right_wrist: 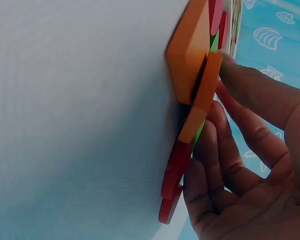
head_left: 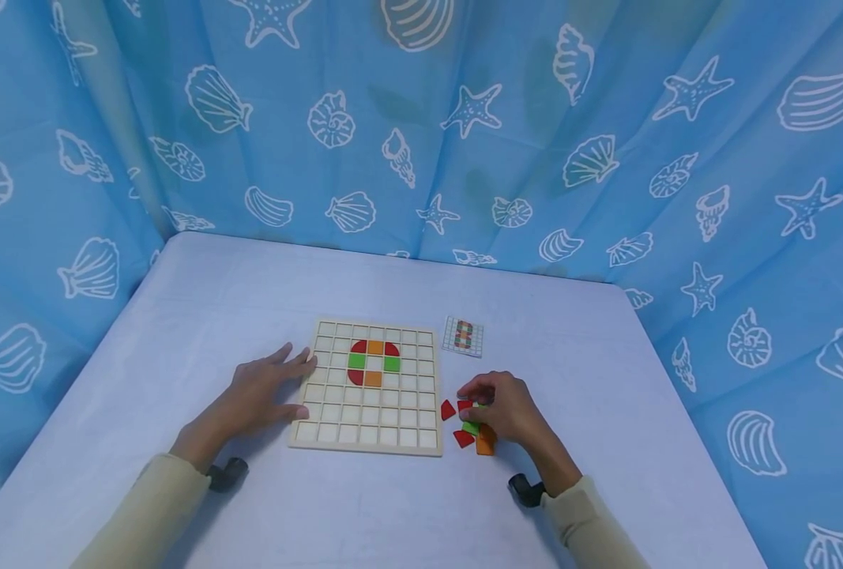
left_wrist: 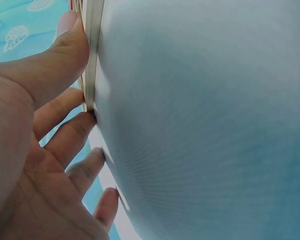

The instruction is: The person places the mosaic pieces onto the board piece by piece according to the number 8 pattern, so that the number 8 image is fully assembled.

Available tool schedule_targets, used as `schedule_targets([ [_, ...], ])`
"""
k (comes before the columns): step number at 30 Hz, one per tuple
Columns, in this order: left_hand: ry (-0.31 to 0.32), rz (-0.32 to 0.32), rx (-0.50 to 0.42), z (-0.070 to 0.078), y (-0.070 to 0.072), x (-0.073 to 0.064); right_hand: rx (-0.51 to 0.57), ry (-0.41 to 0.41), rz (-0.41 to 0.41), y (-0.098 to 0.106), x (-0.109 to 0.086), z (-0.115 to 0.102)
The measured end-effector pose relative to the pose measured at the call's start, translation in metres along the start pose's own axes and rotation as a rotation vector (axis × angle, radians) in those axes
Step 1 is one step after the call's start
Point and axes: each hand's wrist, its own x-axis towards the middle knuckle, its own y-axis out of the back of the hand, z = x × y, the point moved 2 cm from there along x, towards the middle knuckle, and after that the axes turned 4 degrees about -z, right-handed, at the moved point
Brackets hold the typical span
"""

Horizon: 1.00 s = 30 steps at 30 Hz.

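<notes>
A wooden grid board [head_left: 351,434] lies on the table with red, orange [head_left: 375,347] and green tiles set in its upper middle cells. My left hand [head_left: 265,391] rests at the board's left edge, fingers spread and thumb on the frame; the left wrist view has the thumb [left_wrist: 72,45] against the rim. To the board's right, my right hand [head_left: 502,407] reaches over a small pile of loose red, green and orange tiles [head_left: 485,444]. Its thumb and forefinger are around a red tile [head_left: 465,405]; whether they pinch it is unclear. The orange tiles [right_wrist: 202,95] hide part of the fingers.
A small pattern card [head_left: 464,336] lies beyond the board's upper right corner, printed with a coloured design on a grid. One red tile [head_left: 448,409] lies close to the board's right edge. A blue curtain [head_left: 421,118] with shell prints surrounds the white table [head_left: 570,340].
</notes>
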Motion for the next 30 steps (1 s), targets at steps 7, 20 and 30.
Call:
schedule_targets([
  [7, -0.009, 0.003, -0.004, 0.001, 0.000, 0.000, 0.025, 0.034, -0.019, 0.001, 0.002, 0.001],
  [20, -0.012, 0.011, 0.006, 0.000, 0.000, -0.001, 0.207, 0.205, -0.027, -0.016, 0.014, -0.034],
  [30, -0.006, 0.011, -0.001, -0.003, -0.002, 0.000, 0.184, 0.266, -0.068, -0.042, 0.034, -0.072],
])
